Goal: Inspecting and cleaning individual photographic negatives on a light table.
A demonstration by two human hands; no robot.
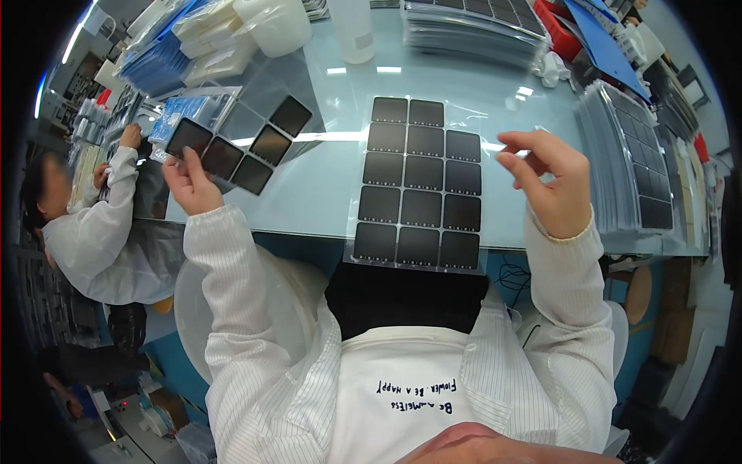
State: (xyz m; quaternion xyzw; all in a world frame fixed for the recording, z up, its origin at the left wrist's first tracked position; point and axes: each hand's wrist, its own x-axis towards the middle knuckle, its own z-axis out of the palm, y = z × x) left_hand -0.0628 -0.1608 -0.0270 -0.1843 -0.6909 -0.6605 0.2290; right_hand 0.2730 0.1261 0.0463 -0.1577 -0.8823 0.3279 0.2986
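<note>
My left hand [193, 185] is closed at the near left corner of a clear plastic sheet [241, 116] that carries several dark square panels. The thumb lies on the corner square, and the sheet is tilted at an angle. In front of my body lies a second clear sheet with dark squares [423, 179], three columns wide, its near edge at the table's front edge. One place at its far right has no dark square. To the right of this sheet, my right hand [549, 182] is raised with thumb and forefinger apart, holding nothing.
Stacks of dark-square sheets stand at the back [471, 35] and right [626, 162]. A clear bottle [352, 31], white container [274, 23], plastic bags [209, 42], red bin [560, 31] and crumpled tissue [550, 69] are on the glass-topped table [332, 209]. Another person [112, 216] sits left.
</note>
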